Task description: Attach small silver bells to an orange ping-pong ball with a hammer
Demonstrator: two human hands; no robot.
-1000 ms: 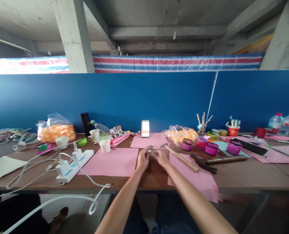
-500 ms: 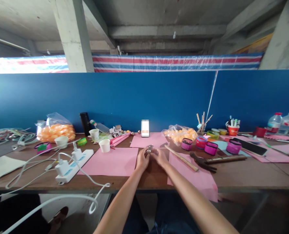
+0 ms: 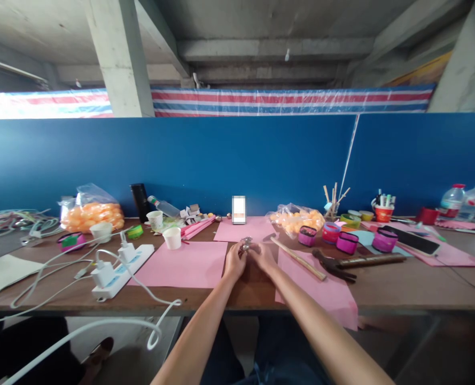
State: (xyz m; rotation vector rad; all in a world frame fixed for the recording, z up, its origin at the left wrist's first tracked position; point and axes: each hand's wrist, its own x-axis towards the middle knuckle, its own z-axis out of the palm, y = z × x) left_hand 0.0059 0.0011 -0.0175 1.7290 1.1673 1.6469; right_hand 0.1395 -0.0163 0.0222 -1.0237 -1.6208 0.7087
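Note:
My left hand [image 3: 235, 261] is closed around a small cluster of shiny silver metal pieces [image 3: 246, 244], just above the brown table. From the other side, my right hand [image 3: 264, 258] meets it with bent fingers pinched at the cluster. The fingertips are partly hidden, and the exact kind of the pieces is too small to make out. Pink paper [image 3: 189, 267] lies to the left of my hands. On the right, a wooden stick [image 3: 299, 260] and a hammer [image 3: 365, 261] rest near another pink sheet [image 3: 313, 294].
A white power strip [image 3: 121, 275] with looping cables stands at left, near paper cups [image 3: 172, 238]. Bags of orange balls [image 3: 93, 216] sit on both sides. Purple-banded rolls [image 3: 347, 243], a black phone [image 3: 411, 240] and bottles [image 3: 451, 200] are at right. A blue partition [image 3: 237, 155] closes the back.
My right fingers have come slightly closer to the metal pieces and my left hand. A bit of a person's hand at the far right edge is gone from view.

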